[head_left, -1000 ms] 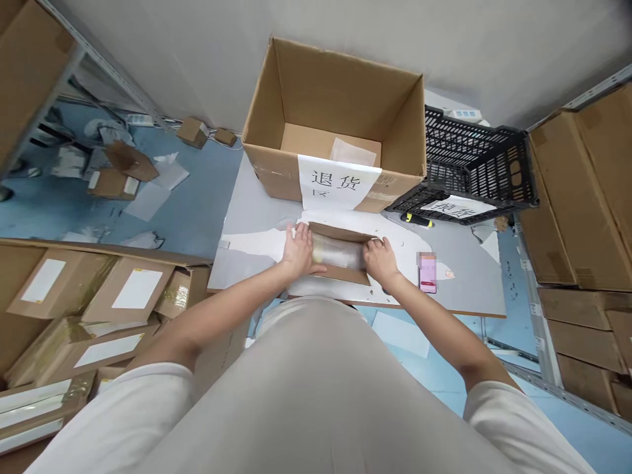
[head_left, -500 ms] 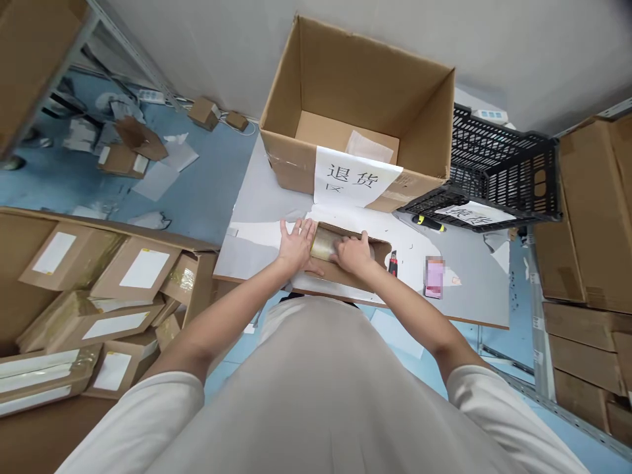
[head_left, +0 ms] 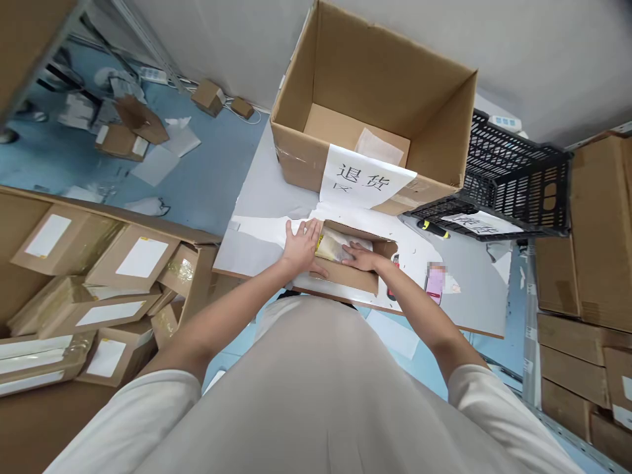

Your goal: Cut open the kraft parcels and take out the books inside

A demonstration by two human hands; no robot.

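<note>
A small open cardboard box (head_left: 353, 276) lies on the table just in front of me. Inside it is a yellowish, plastic-wrapped package (head_left: 333, 247) with a bright yellow patch at its left end. My left hand (head_left: 301, 249) rests against the box's left end, fingers spread, the thumb by the near side. My right hand (head_left: 363, 257) reaches into the box and lies fairly flat on the package, fingers stretched out. A red-and-black tool (head_left: 392, 293) sits beside the right end of the box, partly hidden by my right forearm.
Behind stands a large open carton (head_left: 301, 151) with a handwritten sheet, beside a black plastic crate (head_left: 518, 197). A yellow-and-black handle (head_left: 433, 229) and a phone (head_left: 435, 280) lie on the table (head_left: 474, 289). Left is a big carton (head_left: 197, 276) of packed parcels; stacked boxes (head_left: 573, 368) stand right.
My right hand has opened from a curled shape and now lies flat on the package. More of the package's yellow patch shows. The view has shifted slightly.
</note>
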